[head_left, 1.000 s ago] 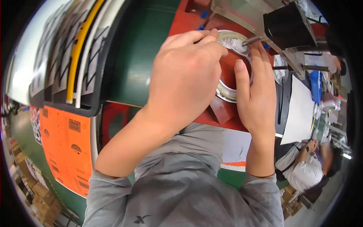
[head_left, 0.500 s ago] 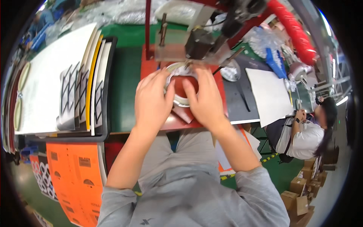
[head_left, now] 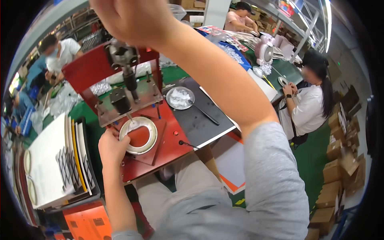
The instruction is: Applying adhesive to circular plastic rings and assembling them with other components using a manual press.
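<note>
from the head camera we see our left hand (head_left: 113,147) at the left side of a white ring (head_left: 153,136), the thumb laid over its rim and the fingers curled close along the outer edge; we cannot tell whether they pinch it firmly. the ring lies flat on a red square plate (head_left: 153,155), which sits turned at an angle on a red base (head_left: 172,130), and red shows through the ring's opening.

our right hand (head_left: 134,19) is raised far and high, in front of the upper part of a press (head_left: 129,76). the top edge cuts off its fingers, so we cannot tell whether they are spread, closed or holding anything. just beyond the ring we see the press's clear plate (head_left: 140,103) and a black block (head_left: 120,101).

to the right of the base, a round dish (head_left: 180,95) with white contents stands on a dark mat (head_left: 200,130), a thin black tool (head_left: 208,116) slanting from its rim toward the near right. to the left, large boards (head_left: 48,150) lean in a black tray (head_left: 89,140), with orange sheets (head_left: 86,224) near us below. well apart on the right, a person in white (head_left: 310,104) sits by a pale fan (head_left: 264,52).
</note>
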Available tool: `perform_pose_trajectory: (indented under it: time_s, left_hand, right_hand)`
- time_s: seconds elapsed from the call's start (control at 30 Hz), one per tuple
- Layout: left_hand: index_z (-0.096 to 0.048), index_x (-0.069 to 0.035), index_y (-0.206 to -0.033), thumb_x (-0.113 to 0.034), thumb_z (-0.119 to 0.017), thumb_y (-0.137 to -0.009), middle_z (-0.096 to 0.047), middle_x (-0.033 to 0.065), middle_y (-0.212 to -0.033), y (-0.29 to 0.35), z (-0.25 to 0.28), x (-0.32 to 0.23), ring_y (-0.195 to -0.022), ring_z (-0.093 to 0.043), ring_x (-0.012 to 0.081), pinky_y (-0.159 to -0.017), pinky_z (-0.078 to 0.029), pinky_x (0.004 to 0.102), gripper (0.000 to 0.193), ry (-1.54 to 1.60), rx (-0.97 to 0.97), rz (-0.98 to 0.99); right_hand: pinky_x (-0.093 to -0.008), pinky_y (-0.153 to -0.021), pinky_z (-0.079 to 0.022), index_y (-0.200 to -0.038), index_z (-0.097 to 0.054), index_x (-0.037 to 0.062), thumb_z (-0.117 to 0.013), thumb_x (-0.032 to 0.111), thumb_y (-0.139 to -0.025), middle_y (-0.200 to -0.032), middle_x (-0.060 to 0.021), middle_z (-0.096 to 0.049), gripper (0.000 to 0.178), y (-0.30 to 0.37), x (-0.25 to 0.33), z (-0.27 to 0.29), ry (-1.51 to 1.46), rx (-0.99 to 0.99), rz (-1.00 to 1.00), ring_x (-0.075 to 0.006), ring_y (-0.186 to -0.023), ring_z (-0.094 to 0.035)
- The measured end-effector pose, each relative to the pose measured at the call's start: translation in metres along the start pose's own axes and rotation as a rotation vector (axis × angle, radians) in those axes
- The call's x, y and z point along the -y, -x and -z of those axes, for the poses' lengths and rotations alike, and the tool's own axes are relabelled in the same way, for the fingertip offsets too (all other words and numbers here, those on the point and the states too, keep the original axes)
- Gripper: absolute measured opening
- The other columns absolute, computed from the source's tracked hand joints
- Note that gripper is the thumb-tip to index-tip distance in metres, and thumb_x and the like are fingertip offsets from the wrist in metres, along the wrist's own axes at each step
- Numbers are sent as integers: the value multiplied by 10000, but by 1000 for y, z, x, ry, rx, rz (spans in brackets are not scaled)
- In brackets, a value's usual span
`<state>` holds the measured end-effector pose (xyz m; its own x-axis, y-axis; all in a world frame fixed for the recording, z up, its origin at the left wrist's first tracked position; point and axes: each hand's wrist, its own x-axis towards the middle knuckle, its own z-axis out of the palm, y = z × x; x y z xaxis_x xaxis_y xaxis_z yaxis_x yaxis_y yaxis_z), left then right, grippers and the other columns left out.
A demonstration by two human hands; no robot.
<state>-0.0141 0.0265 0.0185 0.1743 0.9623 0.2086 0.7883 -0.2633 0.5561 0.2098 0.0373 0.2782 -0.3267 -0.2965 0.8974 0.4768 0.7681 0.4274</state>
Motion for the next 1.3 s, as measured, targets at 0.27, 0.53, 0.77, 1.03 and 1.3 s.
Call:
perform_pose_trajectory:
  time_s: [0.27,0.53,0.77,1.03,1.3]
  left_hand:
    - [-690,-35,-950,-182,-705,-956,-649,-11,-730,24,26,10,-572,-528,39,-498,-362,209,148,806,404,272]
    - [-639,-10,-1164,-268,-670,-1056,-731,83,-974,98,18,-19,-640,-578,40,-509,-376,169,282,1402,224,148]
    - [-646,-18,-1091,-152,-732,-1017,-723,143,-1110,99,-49,-121,-796,-644,105,-655,-484,220,176,1426,316,49]
    - [-662,-36,-1126,-188,-718,-1048,-753,100,-1112,113,-130,-191,-748,-600,53,-624,-452,197,179,1444,524,50]
    - [-637,-55,-1166,-314,-718,-1050,-731,120,-1121,119,-146,-213,-769,-594,89,-635,-441,230,294,1560,521,55]
  right_hand:
    - [-310,-547,-470,-1060,-746,34,-635,328,-1027,-884,-88,-747,316,26,-108,-45,-493,559,-1465,-176,-630,-647]
    - [-372,-640,-557,-925,-747,40,-719,105,-932,-845,-148,-735,72,73,68,74,59,92,-590,-327,-712,-717]
    - [-458,-728,-535,-1028,-692,31,-697,273,-1023,-911,-152,-689,242,193,257,160,-81,365,-1375,-369,-837,-688]
    - [-485,-645,-499,-964,-636,21,-661,202,-1037,-785,-155,-650,196,203,292,201,294,259,-1475,-394,-724,-649]
    - [-453,-606,-476,-851,-632,26,-708,168,-1005,-721,-145,-609,223,210,299,236,321,211,-1420,-373,-662,-617]
